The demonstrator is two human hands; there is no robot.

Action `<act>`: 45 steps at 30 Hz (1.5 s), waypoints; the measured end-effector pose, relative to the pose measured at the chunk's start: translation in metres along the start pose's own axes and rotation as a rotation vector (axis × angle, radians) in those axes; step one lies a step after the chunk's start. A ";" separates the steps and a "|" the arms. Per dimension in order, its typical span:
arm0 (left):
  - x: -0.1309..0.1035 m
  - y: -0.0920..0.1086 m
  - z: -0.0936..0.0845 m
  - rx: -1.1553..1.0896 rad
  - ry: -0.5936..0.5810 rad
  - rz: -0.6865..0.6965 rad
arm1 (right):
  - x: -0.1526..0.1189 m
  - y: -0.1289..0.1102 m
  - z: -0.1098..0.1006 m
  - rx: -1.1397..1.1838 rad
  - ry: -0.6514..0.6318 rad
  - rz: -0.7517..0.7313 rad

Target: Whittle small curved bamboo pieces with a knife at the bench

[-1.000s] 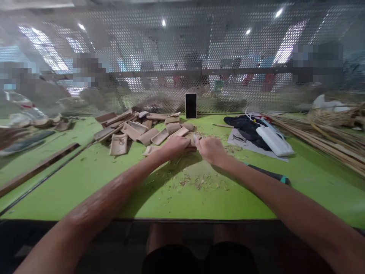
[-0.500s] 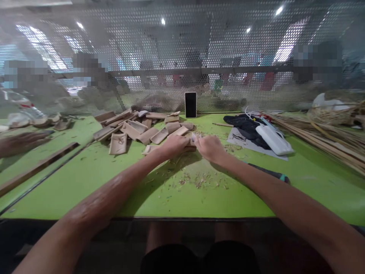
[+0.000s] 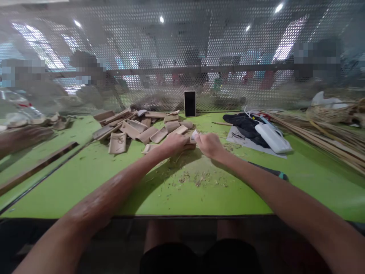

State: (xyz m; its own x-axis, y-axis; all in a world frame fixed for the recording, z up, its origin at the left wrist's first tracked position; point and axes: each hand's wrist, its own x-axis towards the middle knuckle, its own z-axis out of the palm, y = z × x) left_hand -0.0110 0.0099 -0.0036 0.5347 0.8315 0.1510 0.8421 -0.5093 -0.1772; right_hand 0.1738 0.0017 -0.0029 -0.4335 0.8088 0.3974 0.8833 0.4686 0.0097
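My left hand [image 3: 177,144] is closed on a bamboo piece [image 3: 191,145] that lies on the green table [image 3: 137,194]. Just to the right, my right hand [image 3: 209,144] pinches a small whitish thing [image 3: 194,134] against that piece; what it is cannot be made out. Thin shavings [image 3: 199,178] are scattered on the table in front of both hands. A heap of curved bamboo pieces [image 3: 146,134] lies left of and behind my left hand, and one piece [image 3: 117,143] sits apart at its left edge.
A phone [image 3: 190,104] stands against the perforated screen. Right lie dark gloves [image 3: 248,127], a white case [image 3: 273,137], a dark-handled tool [image 3: 269,171] and long strips [image 3: 322,137]. Another person's hand [image 3: 27,137] is at the far left, behind a wooden bar [image 3: 40,165].
My right hand and the whitish thing have shifted very slightly at the bamboo piece. The person's hand at the far left has moved a little. The whole view has shifted slightly.
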 end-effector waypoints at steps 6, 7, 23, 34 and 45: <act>-0.001 -0.001 0.001 0.014 0.024 -0.005 | 0.002 0.000 0.000 -0.002 0.001 0.016; -0.001 -0.001 0.000 0.018 0.020 0.000 | 0.003 0.000 0.000 -0.006 -0.005 0.027; -0.001 -0.001 0.002 -0.051 0.063 0.011 | 0.004 -0.001 -0.001 0.073 0.011 0.048; 0.001 -0.003 0.002 -0.040 0.048 -0.014 | -0.001 -0.002 -0.002 -0.010 -0.047 0.059; 0.000 0.001 -0.003 -0.062 0.041 -0.018 | 0.000 -0.002 -0.003 0.063 -0.018 0.055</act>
State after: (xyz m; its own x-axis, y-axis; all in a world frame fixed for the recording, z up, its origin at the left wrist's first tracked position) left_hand -0.0103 0.0085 -0.0009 0.5205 0.8316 0.1934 0.8538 -0.5081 -0.1132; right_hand 0.1722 -0.0001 -0.0003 -0.3880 0.8399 0.3795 0.8932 0.4442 -0.0698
